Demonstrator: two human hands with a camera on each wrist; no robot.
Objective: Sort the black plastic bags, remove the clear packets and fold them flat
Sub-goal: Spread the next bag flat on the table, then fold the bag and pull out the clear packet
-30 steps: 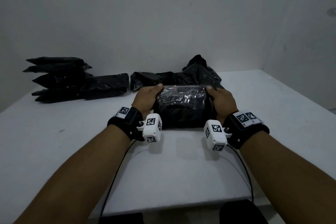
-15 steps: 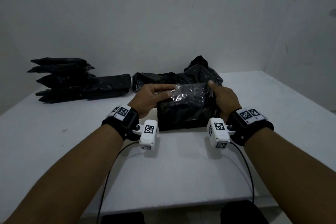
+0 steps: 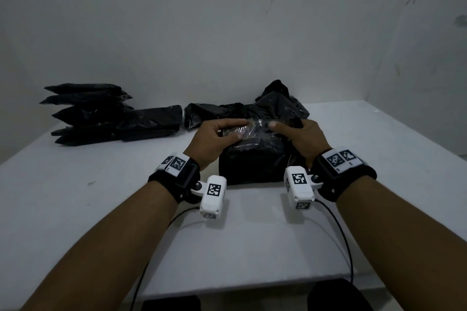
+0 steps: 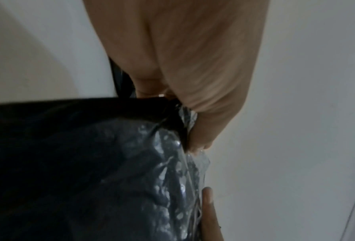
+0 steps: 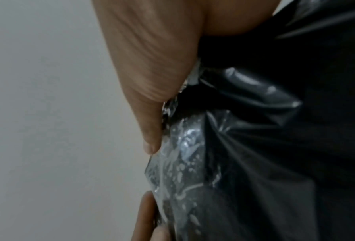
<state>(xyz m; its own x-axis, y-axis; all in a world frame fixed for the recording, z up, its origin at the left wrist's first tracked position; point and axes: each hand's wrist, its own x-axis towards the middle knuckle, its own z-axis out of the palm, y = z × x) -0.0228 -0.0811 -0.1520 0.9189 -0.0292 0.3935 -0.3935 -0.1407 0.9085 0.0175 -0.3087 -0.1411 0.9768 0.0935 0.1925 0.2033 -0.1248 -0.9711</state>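
A clear packet (image 3: 255,131) of crinkled, shiny film wraps a flat, folded black bag bundle (image 3: 252,166). The left hand (image 3: 214,139) and the right hand (image 3: 300,139) pinch the film's far edge between them, and the dark block stands on the table just under both hands. Behind the right hand a loose crumpled black bag (image 3: 273,106) bulges upward. Well off beyond the left hand lies a stack of folded black bags (image 3: 96,113), layered flat.
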